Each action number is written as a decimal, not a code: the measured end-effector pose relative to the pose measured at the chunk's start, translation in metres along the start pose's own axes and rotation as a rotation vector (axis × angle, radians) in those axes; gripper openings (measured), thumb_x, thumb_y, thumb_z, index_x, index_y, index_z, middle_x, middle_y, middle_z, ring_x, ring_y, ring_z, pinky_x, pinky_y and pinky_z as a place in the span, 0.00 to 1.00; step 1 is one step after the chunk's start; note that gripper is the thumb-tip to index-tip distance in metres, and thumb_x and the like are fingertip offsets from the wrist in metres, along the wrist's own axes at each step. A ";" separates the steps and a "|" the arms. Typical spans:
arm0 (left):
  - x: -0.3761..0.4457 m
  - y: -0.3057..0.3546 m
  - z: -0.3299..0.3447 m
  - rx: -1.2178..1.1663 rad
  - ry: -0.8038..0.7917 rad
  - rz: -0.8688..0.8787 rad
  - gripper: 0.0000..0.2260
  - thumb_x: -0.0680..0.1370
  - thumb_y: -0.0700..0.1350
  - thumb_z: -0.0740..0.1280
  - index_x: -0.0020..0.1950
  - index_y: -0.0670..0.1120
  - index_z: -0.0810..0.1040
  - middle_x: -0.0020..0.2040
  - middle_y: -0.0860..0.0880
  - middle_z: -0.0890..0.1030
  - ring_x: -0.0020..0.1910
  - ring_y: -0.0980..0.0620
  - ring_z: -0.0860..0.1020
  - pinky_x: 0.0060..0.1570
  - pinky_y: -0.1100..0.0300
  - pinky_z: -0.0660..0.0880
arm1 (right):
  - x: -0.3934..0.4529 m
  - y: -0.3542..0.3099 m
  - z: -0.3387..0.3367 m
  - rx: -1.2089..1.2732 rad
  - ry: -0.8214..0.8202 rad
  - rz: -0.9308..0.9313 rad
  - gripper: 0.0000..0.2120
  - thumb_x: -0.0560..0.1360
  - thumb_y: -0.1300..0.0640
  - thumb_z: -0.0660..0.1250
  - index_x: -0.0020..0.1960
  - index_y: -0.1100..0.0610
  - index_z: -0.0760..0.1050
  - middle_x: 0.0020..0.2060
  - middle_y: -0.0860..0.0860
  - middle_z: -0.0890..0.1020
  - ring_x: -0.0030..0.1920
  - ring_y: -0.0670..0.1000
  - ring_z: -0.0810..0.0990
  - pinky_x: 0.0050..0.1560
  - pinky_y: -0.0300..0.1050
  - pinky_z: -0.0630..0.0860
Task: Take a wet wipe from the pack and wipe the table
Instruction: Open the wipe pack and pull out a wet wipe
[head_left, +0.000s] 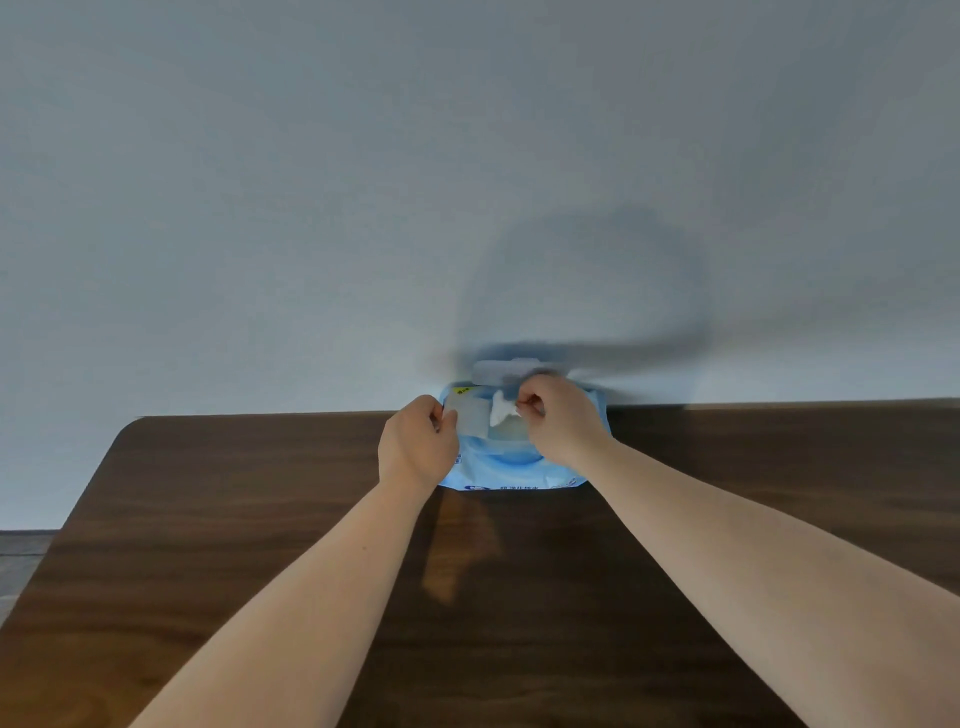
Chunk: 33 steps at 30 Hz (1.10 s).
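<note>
Two hands work at the pack (514, 465), which lies at the table's (260, 519) far edge by the wall. Left hand (418, 441) pinches the peeled translucent flap (471, 418); right hand (563, 415) pinches the crumpled white wipe (501, 408), only partly out. Wiping is not begun. Pack is soft, glossy blue film; table is dark wood-grain with rounded corner.

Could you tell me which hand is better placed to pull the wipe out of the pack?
Right. The right hand already pinches the white wipe at the opening, while the left hand holds the pack by its peeled flap.
</note>
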<state>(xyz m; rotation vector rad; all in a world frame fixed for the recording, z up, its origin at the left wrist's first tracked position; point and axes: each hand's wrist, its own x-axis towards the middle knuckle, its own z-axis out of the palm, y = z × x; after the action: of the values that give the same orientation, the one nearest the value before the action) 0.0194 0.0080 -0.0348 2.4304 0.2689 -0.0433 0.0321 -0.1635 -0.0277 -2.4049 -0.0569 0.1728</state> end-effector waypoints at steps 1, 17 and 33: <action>0.000 0.001 -0.001 0.009 -0.006 0.002 0.16 0.78 0.44 0.63 0.31 0.47 0.64 0.28 0.51 0.69 0.28 0.53 0.66 0.28 0.62 0.63 | -0.002 -0.001 -0.005 0.054 0.011 0.028 0.04 0.77 0.62 0.63 0.46 0.62 0.76 0.41 0.55 0.78 0.42 0.55 0.75 0.40 0.46 0.68; -0.035 0.063 -0.011 -0.209 -0.039 0.141 0.13 0.75 0.51 0.69 0.38 0.42 0.81 0.35 0.49 0.81 0.36 0.50 0.76 0.36 0.62 0.70 | -0.040 -0.018 -0.057 0.552 -0.003 0.245 0.03 0.74 0.58 0.70 0.43 0.53 0.81 0.40 0.49 0.84 0.42 0.46 0.81 0.42 0.38 0.74; -0.055 0.033 -0.053 -0.595 -0.150 -0.166 0.06 0.75 0.47 0.70 0.42 0.45 0.80 0.42 0.45 0.84 0.48 0.43 0.81 0.55 0.47 0.77 | -0.050 -0.058 -0.036 0.425 -0.165 0.161 0.04 0.75 0.59 0.69 0.46 0.59 0.81 0.36 0.50 0.78 0.34 0.44 0.73 0.32 0.33 0.68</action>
<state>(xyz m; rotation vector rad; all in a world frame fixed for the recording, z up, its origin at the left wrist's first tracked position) -0.0296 0.0072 0.0328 1.8011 0.3571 -0.1910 -0.0120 -0.1490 0.0429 -1.9668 0.0898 0.4148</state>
